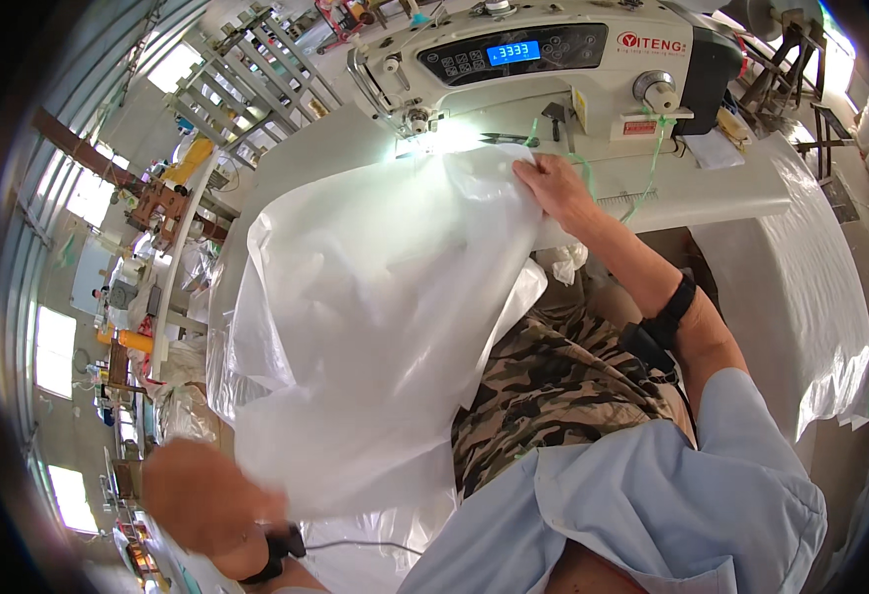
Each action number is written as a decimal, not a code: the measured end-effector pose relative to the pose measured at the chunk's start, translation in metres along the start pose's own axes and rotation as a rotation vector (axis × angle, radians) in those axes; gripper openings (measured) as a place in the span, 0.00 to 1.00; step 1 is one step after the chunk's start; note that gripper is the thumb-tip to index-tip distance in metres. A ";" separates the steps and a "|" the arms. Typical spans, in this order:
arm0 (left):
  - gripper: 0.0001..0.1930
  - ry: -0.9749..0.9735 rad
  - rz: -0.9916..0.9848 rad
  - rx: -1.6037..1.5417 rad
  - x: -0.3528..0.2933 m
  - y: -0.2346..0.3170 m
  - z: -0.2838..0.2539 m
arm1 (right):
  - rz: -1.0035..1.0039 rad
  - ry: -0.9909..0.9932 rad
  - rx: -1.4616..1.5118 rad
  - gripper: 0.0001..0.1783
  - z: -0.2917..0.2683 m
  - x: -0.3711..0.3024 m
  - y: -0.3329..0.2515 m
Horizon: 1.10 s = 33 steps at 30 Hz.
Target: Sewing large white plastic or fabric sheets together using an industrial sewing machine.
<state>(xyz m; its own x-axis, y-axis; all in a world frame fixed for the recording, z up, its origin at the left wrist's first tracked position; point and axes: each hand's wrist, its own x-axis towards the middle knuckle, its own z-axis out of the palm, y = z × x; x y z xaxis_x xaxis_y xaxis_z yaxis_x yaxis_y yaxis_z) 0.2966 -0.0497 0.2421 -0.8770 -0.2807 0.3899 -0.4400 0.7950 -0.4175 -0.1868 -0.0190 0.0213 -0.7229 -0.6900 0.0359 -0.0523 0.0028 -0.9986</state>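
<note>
I see the right hand (560, 191) with its fingers closed on the far right edge of a glossy white sheet (365, 277), close to the lit end of the sewing machine (533, 84). The sheet spreads from the worktop (721, 196) toward the near left. The left hand (206, 495) is blurred by the sheet's near left edge; I cannot tell how open it is or whether it grips anything. Another shiny sheet (801, 307) hangs at the right.

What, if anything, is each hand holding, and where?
The right hand holds the white sheet near its upper right corner; the left hand is too blurred to tell.
</note>
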 end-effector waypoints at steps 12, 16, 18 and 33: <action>0.06 0.424 0.353 -0.915 0.194 0.171 0.122 | -0.055 -0.651 0.649 0.10 0.005 -0.094 -0.078; 0.09 0.423 0.256 -1.010 0.198 0.184 0.134 | -0.325 -0.312 0.324 0.14 -0.020 -0.107 -0.079; 0.08 0.277 0.240 -1.149 0.202 0.185 0.140 | -0.453 -0.166 -0.017 0.10 -0.023 -0.103 -0.069; 0.09 0.354 0.105 -1.179 0.192 0.180 0.137 | -0.685 -0.295 -0.204 0.22 -0.022 -0.127 -0.069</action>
<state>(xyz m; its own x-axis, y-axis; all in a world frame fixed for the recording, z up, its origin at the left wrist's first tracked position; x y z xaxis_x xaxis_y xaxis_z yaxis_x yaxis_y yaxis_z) 0.0224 -0.0344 0.1296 -0.7162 -0.1709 0.6766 0.2333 0.8552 0.4629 -0.1065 0.0840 0.0863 -0.2711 -0.7505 0.6027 -0.5684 -0.3804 -0.7295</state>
